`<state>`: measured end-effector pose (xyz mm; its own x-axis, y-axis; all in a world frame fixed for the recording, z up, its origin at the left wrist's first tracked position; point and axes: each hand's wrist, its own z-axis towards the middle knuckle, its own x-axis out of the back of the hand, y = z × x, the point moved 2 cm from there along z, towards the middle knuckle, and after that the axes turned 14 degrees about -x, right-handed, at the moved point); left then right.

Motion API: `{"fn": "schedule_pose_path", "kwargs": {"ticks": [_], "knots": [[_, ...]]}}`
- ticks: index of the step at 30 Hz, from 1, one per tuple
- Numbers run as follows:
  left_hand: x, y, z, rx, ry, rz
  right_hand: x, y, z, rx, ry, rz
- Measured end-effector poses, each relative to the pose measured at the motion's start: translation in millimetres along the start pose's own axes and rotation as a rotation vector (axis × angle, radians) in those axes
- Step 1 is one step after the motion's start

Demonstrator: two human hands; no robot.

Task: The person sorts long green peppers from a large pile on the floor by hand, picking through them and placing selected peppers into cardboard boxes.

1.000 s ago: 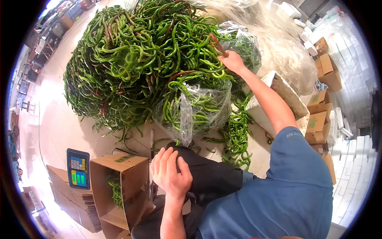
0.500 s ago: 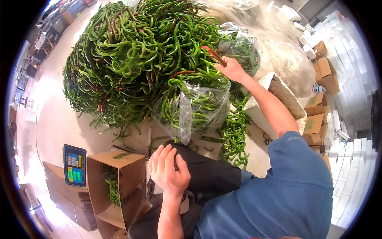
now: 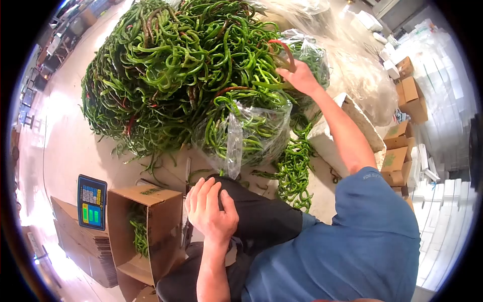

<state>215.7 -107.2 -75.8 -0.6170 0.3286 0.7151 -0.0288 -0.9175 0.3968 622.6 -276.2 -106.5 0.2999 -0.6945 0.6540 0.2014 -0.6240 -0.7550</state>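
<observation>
A long red chili pepper [image 3: 286, 49] is pinched in my right hand [image 3: 302, 79], its curved end sticking up past the fingers. This hand is at the right side of a large heap of long green chili peppers [image 3: 171, 70], mixed with some reddish ones. Just below it, a clear plastic bag [image 3: 234, 143] full of green peppers leans against the heap. Another filled clear bag [image 3: 314, 58] stands behind the hand. My left hand [image 3: 214, 211] rests by my knee, fingers stretched out, holding nothing.
An open cardboard box [image 3: 166, 214] with some green peppers inside stands at left, beside a scale display [image 3: 92, 202] and flattened cardboard [image 3: 83, 244]. A white foam box [image 3: 370, 128] lies right of loose floor peppers [image 3: 296, 176]. Cardboard boxes [image 3: 412, 98] line the right.
My right hand has shifted slightly right and up with the red chili pepper, which now bends more upright. My left hand stays almost in place. The view has tilted slightly.
</observation>
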Motion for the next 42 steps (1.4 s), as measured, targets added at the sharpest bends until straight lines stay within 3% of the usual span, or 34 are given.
{"fn": "schedule_pose_path", "kwargs": {"ticks": [5,10,16,20,22,24,26,30,31,32,34,42], "knots": [[-2.1,2.2,0.3,-0.009,0.001,-0.014,19.5,16.5,-6.3,-0.133,0.007,-0.121],[-3.5,3.8,3.3,-0.012,-0.005,-0.011,54.9,-13.3,-15.5,-0.006,0.089,-0.214],[-2.2,2.9,0.8,-0.005,-0.009,-0.008,87.5,-89.8,-16.0,0.071,-0.249,-0.415],[-4.0,3.4,2.8,-0.009,-0.014,-0.006,11.1,-124.1,-0.5,-0.112,-0.591,-0.478],[-4.6,2.7,3.1,-0.009,-0.01,-0.004,-58.1,-74.5,45.5,-0.027,-0.774,-0.547],[-2.9,0.9,3.0,-0.004,-0.012,-0.003,-107.0,-49.6,67.3,-0.132,-0.851,-0.54],[-0.7,-1.3,1.3,0.018,-0.014,-0.005,-142.4,-26.4,85.6,-0.22,-0.82,-0.422],[2.9,-9.3,-2.9,0.033,0.002,-0.011,-168.1,-12.5,104.2,-0.223,-0.69,-0.508],[3.1,-10.2,-3.1,0.035,0.006,-0.017,-172.7,-9.7,104.8,-0.145,-0.655,-0.622],[3.1,-10.5,-2.9,0.035,0.011,-0.024,-176.2,-6.8,100.0,0.098,-0.573,-0.703],[2.3,-10.2,-2.3,0.028,0.025,-0.034,-177.3,-1.3,89.1,0.151,-0.415,-0.725],[8.2,-11.6,-8.2,0.019,0.046,-0.045,-137.8,-35.6,58.5,0.045,-0.376,-0.644]]}}
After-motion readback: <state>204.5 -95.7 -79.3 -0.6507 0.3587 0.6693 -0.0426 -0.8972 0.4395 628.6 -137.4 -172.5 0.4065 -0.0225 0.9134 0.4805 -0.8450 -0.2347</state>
